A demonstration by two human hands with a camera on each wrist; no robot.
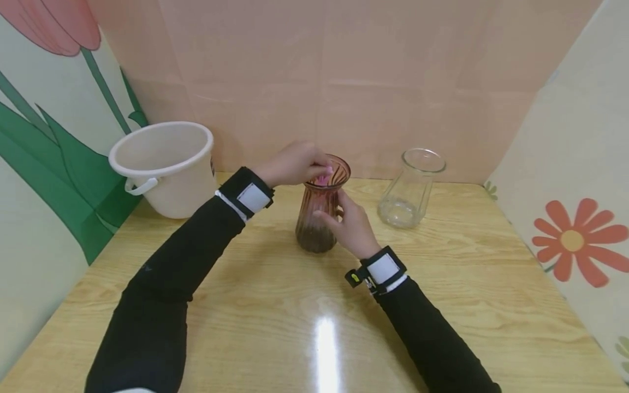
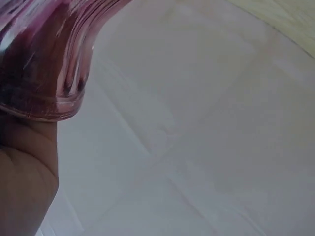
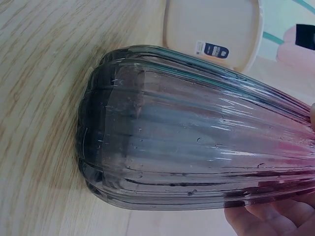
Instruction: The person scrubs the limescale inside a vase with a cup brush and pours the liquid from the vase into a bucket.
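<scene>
Clearly the ribbed tinted vase (image 1: 320, 210), mid-surface, is fragile, slick glass; right hand (image 1: 351, 226) wraps its narrow waist, the surest hold, while left hand (image 1: 294, 162) pinches something pink at the rim.

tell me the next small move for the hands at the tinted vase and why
Probably push the pink thing down through the mouth of the vase. The left hand pinches it at the rim, while the right hand steadies the vase on the table.
</scene>
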